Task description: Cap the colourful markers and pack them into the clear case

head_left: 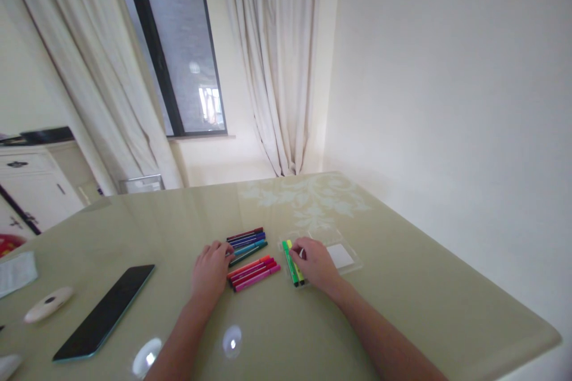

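Both curl: right hand [316, 263] at the yellow marker [299, 274], beside the green marker [290, 262] in the case [356, 261]; left hand [211, 266] at the light-blue marker [250, 249] on the worktop [277, 333]. Whether either grips, I cannot tell. A pink marker [259, 278] lies nearer.

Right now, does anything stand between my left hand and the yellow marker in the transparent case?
Yes. Going right from your left hand: first the light blue marker and dark green marker, then the bright green marker beside the yellow marker. Nothing visible stands between your right hand and the yellow marker.
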The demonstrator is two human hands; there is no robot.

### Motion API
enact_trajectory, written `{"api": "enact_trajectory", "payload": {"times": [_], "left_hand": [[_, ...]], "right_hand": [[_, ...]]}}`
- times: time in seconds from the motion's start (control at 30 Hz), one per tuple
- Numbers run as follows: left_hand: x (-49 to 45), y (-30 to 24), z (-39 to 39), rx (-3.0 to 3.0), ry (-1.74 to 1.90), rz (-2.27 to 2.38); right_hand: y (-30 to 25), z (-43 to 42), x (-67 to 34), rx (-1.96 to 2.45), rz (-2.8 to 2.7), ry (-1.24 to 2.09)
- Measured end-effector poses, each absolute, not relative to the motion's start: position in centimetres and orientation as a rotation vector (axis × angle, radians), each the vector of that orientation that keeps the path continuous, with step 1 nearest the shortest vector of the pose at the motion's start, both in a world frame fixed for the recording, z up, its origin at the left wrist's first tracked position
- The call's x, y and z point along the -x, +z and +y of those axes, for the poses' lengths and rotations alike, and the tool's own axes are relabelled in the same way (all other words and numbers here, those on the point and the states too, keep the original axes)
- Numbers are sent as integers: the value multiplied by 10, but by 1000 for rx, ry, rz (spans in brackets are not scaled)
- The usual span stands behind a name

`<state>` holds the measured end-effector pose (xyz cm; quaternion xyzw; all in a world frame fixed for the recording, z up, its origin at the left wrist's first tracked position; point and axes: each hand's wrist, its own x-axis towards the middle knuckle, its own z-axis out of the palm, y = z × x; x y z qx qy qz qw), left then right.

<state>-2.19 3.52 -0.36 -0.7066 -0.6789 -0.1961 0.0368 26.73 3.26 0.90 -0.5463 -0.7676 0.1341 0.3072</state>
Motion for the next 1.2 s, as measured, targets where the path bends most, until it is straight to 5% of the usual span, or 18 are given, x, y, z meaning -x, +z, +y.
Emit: {"api": "enact_trajectory", "payload": {"times": [0.23,0.4,0.6,0.83,1.2], "left_hand": [[10,6,33,2245,-809,-1977],[-41,8,14,2400,-1454,-1679],[-74,5,-6,2508,-1577,-1597],[-71,2,-9,2622,-1502,-1478],[-84,-6,-20,2970,-698,-1261]], "right_hand": [[11,32,-265,1388,-1979,410],[13,31,-259,1189,-1749,875],[16,32,-256,950,-1469,1230],[19,32,-261,965,-1286,1322],[12,48,-294,1441,-1759,803]]}}
